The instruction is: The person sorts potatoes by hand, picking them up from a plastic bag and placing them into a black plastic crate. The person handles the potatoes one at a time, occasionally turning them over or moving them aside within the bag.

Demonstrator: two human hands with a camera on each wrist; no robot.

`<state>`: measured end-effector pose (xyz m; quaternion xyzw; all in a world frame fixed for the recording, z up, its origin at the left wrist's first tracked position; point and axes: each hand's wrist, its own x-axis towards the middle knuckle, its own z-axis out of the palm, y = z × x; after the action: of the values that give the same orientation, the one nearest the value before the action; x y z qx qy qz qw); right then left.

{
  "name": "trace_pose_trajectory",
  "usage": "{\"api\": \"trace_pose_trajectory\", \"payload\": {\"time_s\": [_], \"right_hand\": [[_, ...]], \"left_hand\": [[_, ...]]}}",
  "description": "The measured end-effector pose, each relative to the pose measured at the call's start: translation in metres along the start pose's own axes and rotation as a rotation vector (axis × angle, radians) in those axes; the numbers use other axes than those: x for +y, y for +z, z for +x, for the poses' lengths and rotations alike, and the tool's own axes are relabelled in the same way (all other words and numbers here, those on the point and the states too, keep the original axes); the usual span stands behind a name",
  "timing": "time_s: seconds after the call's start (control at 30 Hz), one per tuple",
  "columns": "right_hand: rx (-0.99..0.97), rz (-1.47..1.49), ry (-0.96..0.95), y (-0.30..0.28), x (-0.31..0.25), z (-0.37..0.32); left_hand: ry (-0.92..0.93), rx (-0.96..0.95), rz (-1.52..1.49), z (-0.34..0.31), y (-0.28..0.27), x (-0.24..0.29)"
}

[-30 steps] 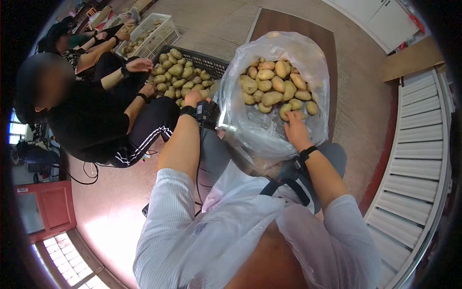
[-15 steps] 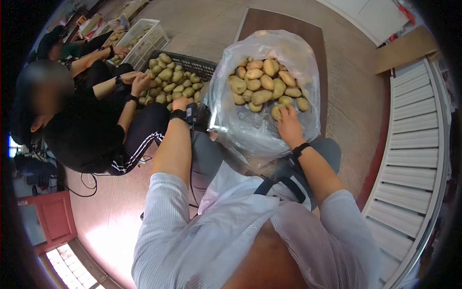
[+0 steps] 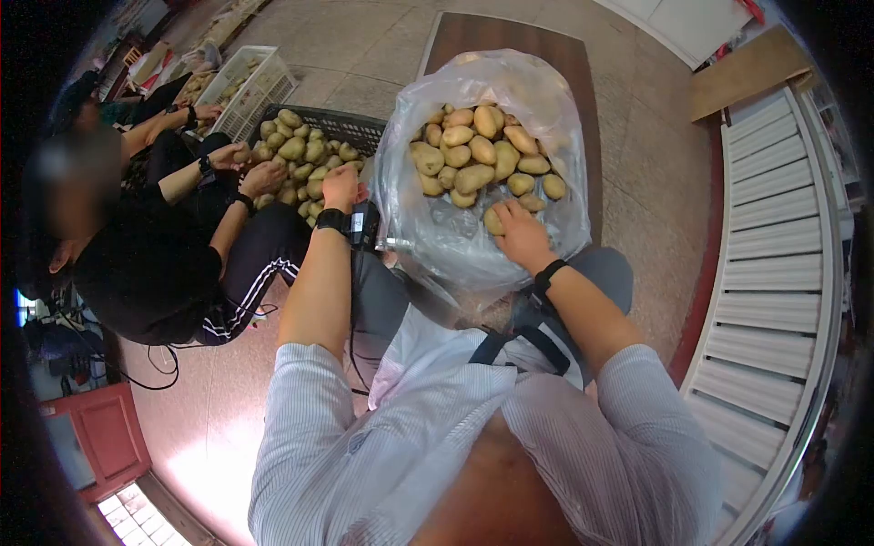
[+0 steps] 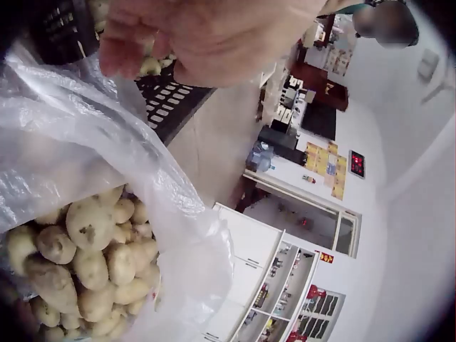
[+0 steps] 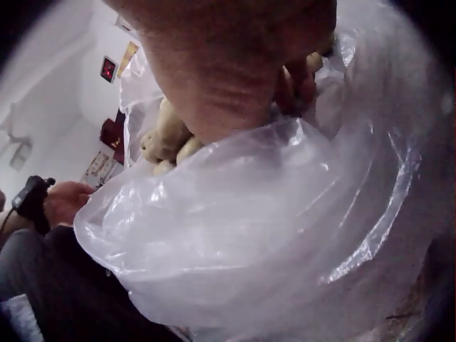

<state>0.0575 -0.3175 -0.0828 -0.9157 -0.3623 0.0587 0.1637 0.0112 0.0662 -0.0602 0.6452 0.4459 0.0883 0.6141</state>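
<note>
A clear plastic bag (image 3: pixel 401 136) stands with its mouth wide and a heap of potatoes (image 3: pixel 481 150) inside. Within it, my right hand (image 3: pixel 526 238) has its fingers over a potato (image 3: pixel 494 221) at the near side of the heap, gripping it. The right wrist view hides that potato behind the hand and the bag wall. My left hand (image 3: pixel 340 189) is between the bag and a black crate (image 3: pixel 350 127) of potatoes. From the left wrist, its fingers (image 4: pixel 128 53) look loosely bent, with no potato between them and the thumb.
A person in black (image 3: pixel 137 246) sits at the left, hands at the crate. Behind it stands a white crate (image 3: pixel 264 86), with another person near. A brown board (image 3: pixel 505 41) lies by the bag. White slatted panel (image 3: pixel 769 318) runs along the right.
My right hand has drawn back a little toward me with the potato, uncovering another behind it. My left hand has come from over the black crate toward the bag. The head view has shifted.
</note>
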Motion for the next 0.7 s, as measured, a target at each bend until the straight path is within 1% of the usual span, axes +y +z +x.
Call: {"api": "trace_pose_trajectory", "payload": {"time_s": [0.07,0.1,0.23,0.3,0.37,0.43,0.47,0.5,0.53,0.57,0.63,0.67,0.7], "right_hand": [[0.02,-0.028,-0.024,0.01,0.0,0.0],[0.002,-0.023,-0.01,0.014,0.001,0.0],[-0.051,0.0,0.024,0.022,-0.001,0.0],[-0.03,0.037,0.017,0.021,-0.001,-0.003],[-0.009,0.073,0.012,0.011,-0.006,-0.004],[-0.028,0.201,0.122,0.002,-0.011,-0.004],[-0.028,0.2,0.12,0.007,-0.007,-0.004],[0.062,0.226,0.122,0.014,-0.001,-0.001],[0.153,0.251,0.125,0.013,0.0,0.001],[0.152,0.251,0.124,0.012,0.003,0.003],[0.09,0.34,0.301,0.008,0.007,0.007],[0.09,0.34,0.3,0.018,0.02,0.012],[0.108,0.453,0.379,0.03,0.031,0.016]], "left_hand": [[-0.045,-0.066,-0.113,-0.002,0.004,0.001],[-0.046,-0.068,-0.112,-0.003,0.007,0.001],[0.022,-0.13,-0.135,-0.018,0.019,0.008],[0.04,-0.143,-0.154,-0.027,0.025,0.012],[0.084,-0.214,-0.094,-0.034,0.03,0.017],[0.09,-0.245,-0.081,-0.043,0.035,0.02],[0.096,-0.275,-0.069,-0.047,0.038,0.022],[0.096,-0.274,-0.07,-0.052,0.04,0.025],[0.087,-0.319,-0.03,-0.054,0.042,0.026],[0.077,-0.364,0.009,-0.057,0.045,0.028],[0.086,-0.391,0.011,-0.064,0.048,0.028],[0.096,-0.42,0.011,-0.068,0.05,0.028],[0.096,-0.42,0.011,-0.071,0.051,0.03]]}}
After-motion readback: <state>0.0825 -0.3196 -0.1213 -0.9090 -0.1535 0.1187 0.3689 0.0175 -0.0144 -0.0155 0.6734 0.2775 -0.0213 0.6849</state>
